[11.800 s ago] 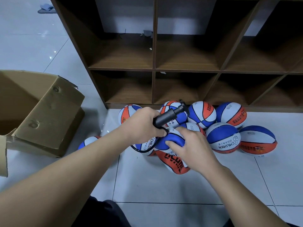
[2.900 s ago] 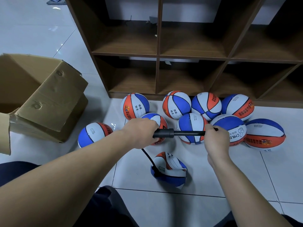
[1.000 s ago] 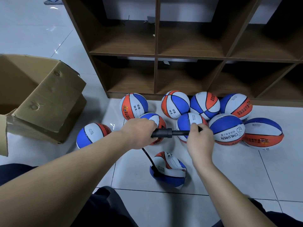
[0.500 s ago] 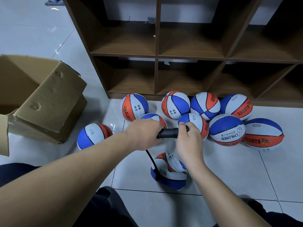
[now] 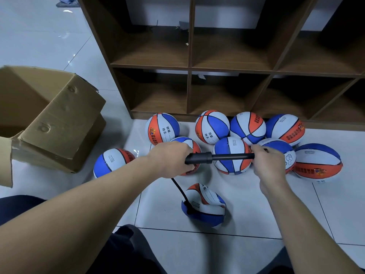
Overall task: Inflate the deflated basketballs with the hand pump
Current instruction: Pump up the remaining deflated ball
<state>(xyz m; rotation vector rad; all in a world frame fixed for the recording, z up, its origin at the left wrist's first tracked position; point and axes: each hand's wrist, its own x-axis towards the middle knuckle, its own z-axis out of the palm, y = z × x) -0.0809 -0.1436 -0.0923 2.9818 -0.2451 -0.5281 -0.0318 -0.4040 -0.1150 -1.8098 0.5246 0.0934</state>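
Pumping: your left hand (image 5: pixel 169 159) grips the pump (image 5: pixel 199 158), right hand (image 5: pixel 268 165) has redrawn its handle; dented basketball (image 5: pixel 205 206) still soft.

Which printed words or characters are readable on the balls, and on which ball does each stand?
"班级" and "姓名": white panel of the round orange, white and blue ball nearest the shelf's left end.
The same: its right neighbour ball.
Print on other balls: blurred or too small to read.

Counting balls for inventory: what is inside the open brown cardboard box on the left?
The open brown cardboard box shows only bare inner walls and shadow. Its bottom is cut off by the frame edge and hidden by its flap, so contents cannot be confirmed.
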